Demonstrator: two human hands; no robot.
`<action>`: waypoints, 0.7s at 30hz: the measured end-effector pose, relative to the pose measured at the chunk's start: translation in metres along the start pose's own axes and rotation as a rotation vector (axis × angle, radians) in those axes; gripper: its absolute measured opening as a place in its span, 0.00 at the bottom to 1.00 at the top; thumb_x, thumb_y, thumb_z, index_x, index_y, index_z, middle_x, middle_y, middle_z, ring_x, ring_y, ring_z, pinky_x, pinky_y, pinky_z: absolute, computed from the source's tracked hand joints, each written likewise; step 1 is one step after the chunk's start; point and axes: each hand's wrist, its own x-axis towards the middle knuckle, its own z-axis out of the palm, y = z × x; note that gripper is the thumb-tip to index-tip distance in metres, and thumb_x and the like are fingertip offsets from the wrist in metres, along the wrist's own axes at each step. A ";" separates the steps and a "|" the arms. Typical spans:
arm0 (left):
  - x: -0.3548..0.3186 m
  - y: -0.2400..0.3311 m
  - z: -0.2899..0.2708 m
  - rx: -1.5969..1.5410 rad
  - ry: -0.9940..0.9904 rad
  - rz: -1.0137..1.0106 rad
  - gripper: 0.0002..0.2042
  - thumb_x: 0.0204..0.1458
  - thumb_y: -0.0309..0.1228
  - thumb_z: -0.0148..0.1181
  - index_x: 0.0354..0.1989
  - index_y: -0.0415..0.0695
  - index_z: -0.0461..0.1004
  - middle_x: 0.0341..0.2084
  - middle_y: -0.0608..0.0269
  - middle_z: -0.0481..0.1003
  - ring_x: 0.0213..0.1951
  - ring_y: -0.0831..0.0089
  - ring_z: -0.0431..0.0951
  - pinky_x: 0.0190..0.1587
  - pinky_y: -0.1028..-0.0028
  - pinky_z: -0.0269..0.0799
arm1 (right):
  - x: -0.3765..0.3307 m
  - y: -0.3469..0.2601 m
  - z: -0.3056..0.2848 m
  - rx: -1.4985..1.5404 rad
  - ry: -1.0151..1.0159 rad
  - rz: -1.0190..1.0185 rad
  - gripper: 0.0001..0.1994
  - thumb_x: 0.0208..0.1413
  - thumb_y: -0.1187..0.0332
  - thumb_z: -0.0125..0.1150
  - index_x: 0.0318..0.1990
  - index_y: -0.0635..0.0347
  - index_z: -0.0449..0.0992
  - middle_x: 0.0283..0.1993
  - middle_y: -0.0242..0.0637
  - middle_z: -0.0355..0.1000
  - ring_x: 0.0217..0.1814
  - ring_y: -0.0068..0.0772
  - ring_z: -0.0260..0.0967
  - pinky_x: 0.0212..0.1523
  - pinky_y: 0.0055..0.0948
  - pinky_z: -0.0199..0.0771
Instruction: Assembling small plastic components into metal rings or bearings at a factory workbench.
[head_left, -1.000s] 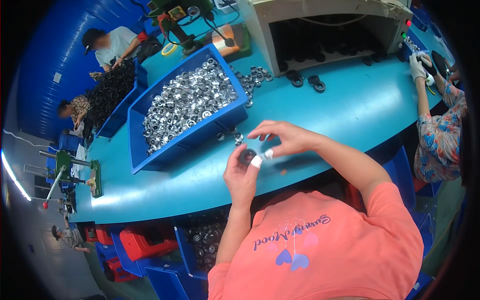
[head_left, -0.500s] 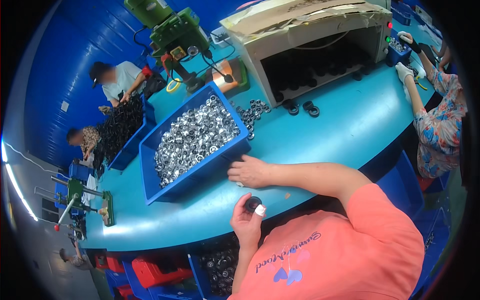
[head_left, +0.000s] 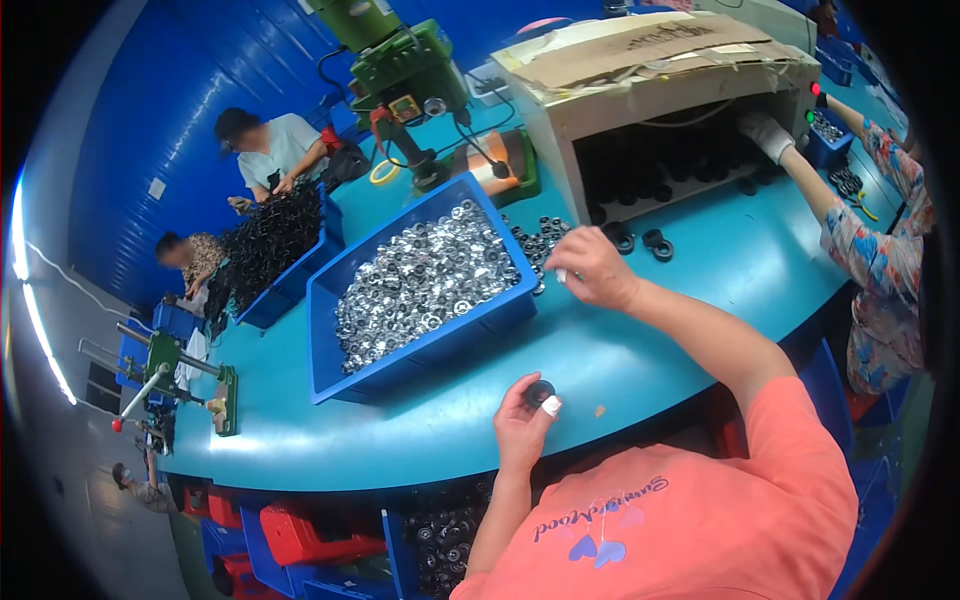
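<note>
Near the table's front edge, my left hand [head_left: 520,432] holds a black ring-shaped part [head_left: 540,391] upright between thumb and fingers, with white tape on the thumb tip. My right hand [head_left: 600,270] hovers over the table with loosely bent fingers, a white wrap on one fingertip, and nothing visible in it. Just beyond it lies a small pile of loose metal rings [head_left: 540,236]. A blue bin [head_left: 430,347] full of shiny metal rings stands to its left. Several black rings [head_left: 657,245] lie to its right, before the oven-like box.
A white box oven [head_left: 552,130] with black parts inside stands at the back. Behind the bin is a green press [head_left: 410,70]; another hand press [head_left: 225,400] stands at the left. At right, a co-worker's gloved hand [head_left: 766,135] reaches to the oven's mouth. Other people sit at far left.
My right hand has moved from beside the bin's near corner up and right, toward the loose rings. My left hand still holds the black ring. The co-worker's gloved hand has moved to the oven.
</note>
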 end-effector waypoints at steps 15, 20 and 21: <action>0.015 -0.020 -0.016 0.273 -0.033 -0.010 0.23 0.56 0.21 0.70 0.60 0.39 0.74 0.46 0.64 0.75 0.47 0.75 0.77 0.50 0.75 0.77 | 0.194 -0.038 0.181 -0.159 -0.921 0.331 0.53 0.40 0.41 0.79 0.77 0.29 0.57 0.80 0.42 0.49 0.81 0.69 0.40 0.64 0.76 0.64; 0.016 -0.010 -0.014 0.351 -0.066 0.016 0.21 0.56 0.24 0.70 0.59 0.40 0.75 0.45 0.61 0.75 0.47 0.73 0.80 0.49 0.74 0.79 | 0.195 -0.031 0.191 -0.262 -0.919 0.285 0.48 0.39 0.49 0.80 0.72 0.27 0.63 0.73 0.38 0.56 0.75 0.59 0.51 0.59 0.67 0.72; 0.017 -0.008 -0.013 0.362 -0.075 0.009 0.21 0.56 0.24 0.70 0.59 0.40 0.75 0.45 0.62 0.75 0.47 0.73 0.79 0.49 0.74 0.78 | 0.195 -0.028 0.193 -0.284 -0.908 0.277 0.46 0.39 0.51 0.80 0.71 0.26 0.65 0.71 0.37 0.57 0.74 0.56 0.54 0.57 0.64 0.74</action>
